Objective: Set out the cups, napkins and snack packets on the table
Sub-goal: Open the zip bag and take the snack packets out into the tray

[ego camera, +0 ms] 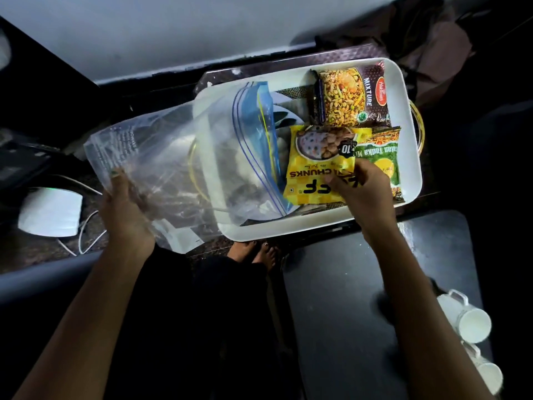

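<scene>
A white tray holds three snack packets. A brown mixture packet lies at its far side, a green packet at its right. My right hand grips the near edge of a yellow chunks packet inside the tray. My left hand holds the bottom corner of a large clear zip bag, whose blue-striped mouth lies over the tray's left half. White cups lie on their sides at the right edge of a black table. No napkins are visible.
The tray rests on a dark patterned surface against a pale wall. A white device with white cables lies at the left. My bare feet show below the tray. Dark cloth is heaped at the top right.
</scene>
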A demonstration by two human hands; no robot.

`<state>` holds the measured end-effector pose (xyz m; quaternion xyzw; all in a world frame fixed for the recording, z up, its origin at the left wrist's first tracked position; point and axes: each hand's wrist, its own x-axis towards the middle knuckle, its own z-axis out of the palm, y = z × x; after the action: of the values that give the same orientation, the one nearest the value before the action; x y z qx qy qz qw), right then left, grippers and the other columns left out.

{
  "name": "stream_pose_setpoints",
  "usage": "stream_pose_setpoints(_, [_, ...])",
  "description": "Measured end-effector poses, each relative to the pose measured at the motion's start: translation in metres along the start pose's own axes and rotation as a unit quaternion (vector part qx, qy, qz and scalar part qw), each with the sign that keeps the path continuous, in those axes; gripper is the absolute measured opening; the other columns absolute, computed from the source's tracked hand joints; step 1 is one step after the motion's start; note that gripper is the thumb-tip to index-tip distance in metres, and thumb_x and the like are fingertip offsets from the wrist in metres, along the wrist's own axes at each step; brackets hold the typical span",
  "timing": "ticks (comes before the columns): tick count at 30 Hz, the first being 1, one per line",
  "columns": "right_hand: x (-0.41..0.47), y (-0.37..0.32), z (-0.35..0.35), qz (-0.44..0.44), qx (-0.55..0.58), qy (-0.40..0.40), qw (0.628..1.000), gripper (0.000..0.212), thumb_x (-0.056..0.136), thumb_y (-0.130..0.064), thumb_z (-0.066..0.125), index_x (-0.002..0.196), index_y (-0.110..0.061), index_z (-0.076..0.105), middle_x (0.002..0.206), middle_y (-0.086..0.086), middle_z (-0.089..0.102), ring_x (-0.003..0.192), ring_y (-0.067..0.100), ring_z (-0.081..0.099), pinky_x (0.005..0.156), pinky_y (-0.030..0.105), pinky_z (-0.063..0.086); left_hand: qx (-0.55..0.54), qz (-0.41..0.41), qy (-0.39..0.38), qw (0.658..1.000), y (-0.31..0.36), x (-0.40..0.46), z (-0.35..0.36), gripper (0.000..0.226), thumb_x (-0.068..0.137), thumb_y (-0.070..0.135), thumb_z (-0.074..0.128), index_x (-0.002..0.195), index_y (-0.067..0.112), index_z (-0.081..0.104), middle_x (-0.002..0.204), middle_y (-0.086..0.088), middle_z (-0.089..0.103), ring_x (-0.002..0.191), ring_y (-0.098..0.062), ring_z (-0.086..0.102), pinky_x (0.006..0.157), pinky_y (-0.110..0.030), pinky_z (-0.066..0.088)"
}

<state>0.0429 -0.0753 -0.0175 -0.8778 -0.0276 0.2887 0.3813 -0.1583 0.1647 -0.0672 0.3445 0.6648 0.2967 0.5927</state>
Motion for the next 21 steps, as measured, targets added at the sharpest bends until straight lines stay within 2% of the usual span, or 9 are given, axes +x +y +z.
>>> stream_pose_setpoints(3, [-0.009, -0.003, 0.015, -0.039, -0.053, 0.075, 0.995, 0.059, 0.079, -0.014, 0.073, 0.13, -0.008, 0.044, 0.122, 0.009, 0.056, 0.109, 0.023, 0.054, 0.091, 0.034, 0.047, 0.0, 0.007, 0.027, 1.0, -0.005, 0.003, 0.0, 0.03, 0.097, 0.033, 0.051, 0.071, 0.019, 0.051, 0.046, 0.01, 0.047, 0.048, -0.006, 0.041, 0.047, -0.024, 0.034])
stream_pose_setpoints(7, [-0.023, -0.004, 0.033, -0.131, -0.179, 0.176, 0.959, 0.066, 0.077, -0.007, 0.068, 0.137, -0.008, 0.04, 0.141, 0.015, 0.041, 0.13, 0.03, 0.038, 0.103, 0.038, 0.032, 0.0, 0.06, 0.104, 0.993, 0.006, 0.013, 0.001, 0.032, 0.097, 0.025, 0.051, 0.102, -0.004, 0.063, 0.071, 0.001, 0.057, 0.07, -0.015, 0.053, 0.066, -0.031, 0.042])
stream_pose_setpoints(9, [-0.022, -0.003, 0.044, -0.146, -0.196, 0.154, 0.957, 0.065, 0.085, -0.016, 0.063, 0.142, -0.009, 0.035, 0.152, 0.018, 0.027, 0.139, 0.034, 0.028, 0.109, 0.044, 0.028, 0.0, 0.074, 0.088, 0.993, -0.009, 0.001, 0.012, 0.019, 0.097, 0.02, 0.052, 0.085, 0.008, 0.061, 0.055, 0.01, 0.064, 0.054, 0.002, 0.055, 0.059, -0.017, 0.045])
stream_pose_setpoints(10, [-0.02, -0.002, 0.051, -0.144, -0.202, 0.133, 0.96, 0.065, 0.089, -0.025, 0.06, 0.145, -0.01, 0.031, 0.156, 0.018, 0.019, 0.142, 0.036, 0.023, 0.112, 0.046, 0.025, 0.031, 0.056, 0.035, 0.997, -0.017, -0.009, 0.016, 0.018, 0.097, 0.02, 0.052, 0.08, 0.018, 0.057, 0.056, 0.012, 0.068, 0.05, 0.005, 0.055, 0.057, -0.012, 0.044])
stream_pose_setpoints(12, [-0.013, 0.002, 0.063, -0.124, -0.243, 0.107, 0.956, 0.073, 0.092, -0.047, 0.049, 0.15, -0.014, 0.019, 0.16, 0.017, 0.006, 0.147, 0.035, 0.011, 0.117, 0.048, 0.015, 0.116, 0.004, -0.074, 0.99, -0.032, -0.026, 0.016, 0.02, 0.098, 0.028, 0.049, 0.078, 0.027, 0.048, 0.081, 0.006, 0.073, 0.056, 0.011, 0.055, 0.071, -0.014, 0.046])
stream_pose_setpoints(15, [0.0, 0.012, 0.07, -0.132, -0.354, 0.103, 0.92, 0.083, 0.089, -0.065, 0.037, 0.152, -0.016, 0.011, 0.16, 0.017, 0.007, 0.148, 0.035, 0.006, 0.118, 0.052, 0.007, 0.063, -0.01, 0.02, 0.998, -0.009, 0.004, -0.002, 0.027, 0.094, 0.041, 0.048, 0.073, 0.024, 0.051, 0.07, 0.011, 0.058, 0.06, 0.004, 0.056, 0.074, -0.021, 0.045])
stream_pose_setpoints(17, [0.006, 0.019, 0.067, -0.154, -0.4, 0.096, 0.898, 0.084, 0.089, -0.068, 0.031, 0.152, -0.015, 0.01, 0.159, 0.018, 0.01, 0.148, 0.036, 0.008, 0.117, 0.056, 0.007, 0.01, -0.02, 0.064, 0.998, 0.01, 0.016, -0.013, 0.025, 0.091, 0.038, 0.056, 0.074, 0.02, 0.058, 0.069, 0.01, 0.061, 0.066, -0.003, 0.059, 0.073, -0.027, 0.049])
stream_pose_setpoints(19, [0.008, 0.021, 0.063, -0.164, -0.433, 0.083, 0.883, 0.085, 0.089, -0.069, 0.026, 0.152, -0.015, 0.007, 0.159, 0.018, 0.008, 0.148, 0.036, 0.006, 0.116, 0.057, 0.005, -0.02, -0.028, 0.052, 0.998, 0.006, 0.011, -0.01, 0.022, 0.089, 0.036, 0.06, 0.079, 0.017, 0.063, 0.078, 0.005, 0.065, 0.074, -0.013, 0.064, 0.077, -0.033, 0.053])
stream_pose_setpoints(21, [0.006, 0.015, 0.061, -0.158, -0.44, 0.066, 0.881, 0.084, 0.09, -0.068, 0.027, 0.152, -0.016, 0.003, 0.16, 0.017, 0.002, 0.148, 0.035, 0.001, 0.116, 0.056, 0.0, -0.018, -0.037, 0.056, 0.998, 0.006, -0.001, -0.007, 0.022, 0.09, 0.036, 0.059, 0.08, 0.016, 0.064, 0.078, 0.004, 0.064, 0.069, -0.011, 0.065, 0.072, -0.03, 0.054])
